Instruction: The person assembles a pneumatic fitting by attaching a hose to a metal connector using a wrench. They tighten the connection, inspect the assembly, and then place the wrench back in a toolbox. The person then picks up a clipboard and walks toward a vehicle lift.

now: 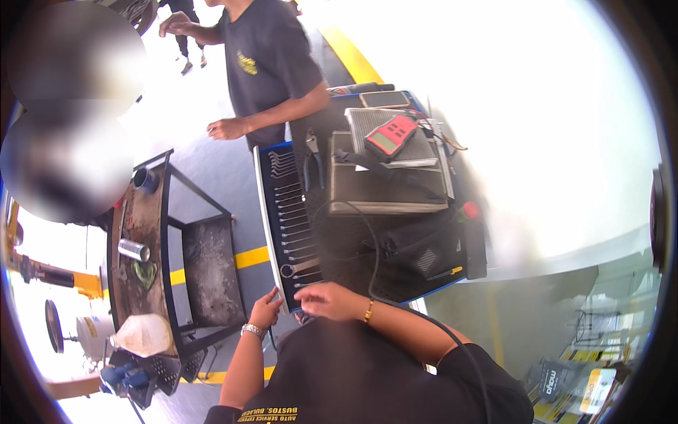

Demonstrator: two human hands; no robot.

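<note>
My left hand (pixel 265 311) is closed beside the near end of the tool drawer (pixel 266 205). A thin dark thing hangs below it, but what the fingers hold is hidden. Over the drawer's near end is my right hand (pixel 330 302), its fingers apart and nothing seen in them. A row of wrenches (pixel 287 213) lies in the open drawer, with a larger ring-ended wrench (pixel 288 271) close to my right hand. On the dark cabinet top rests a pair of pliers (pixel 314 162). A red handheld tester (pixel 390 136) sits on a ribbed panel (pixel 359 121) above a grey case (pixel 385 189).
Across the drawer stands a person in a dark shirt (pixel 268 63). A rusty cart (pixel 141 286) to the left carries a metal can (pixel 134 250), a cup (pixel 146 180) and a whitish jug (pixel 145 334). A black cable (pixel 375 247) crosses the cabinet top near a yellow-handled tool (pixel 452 271).
</note>
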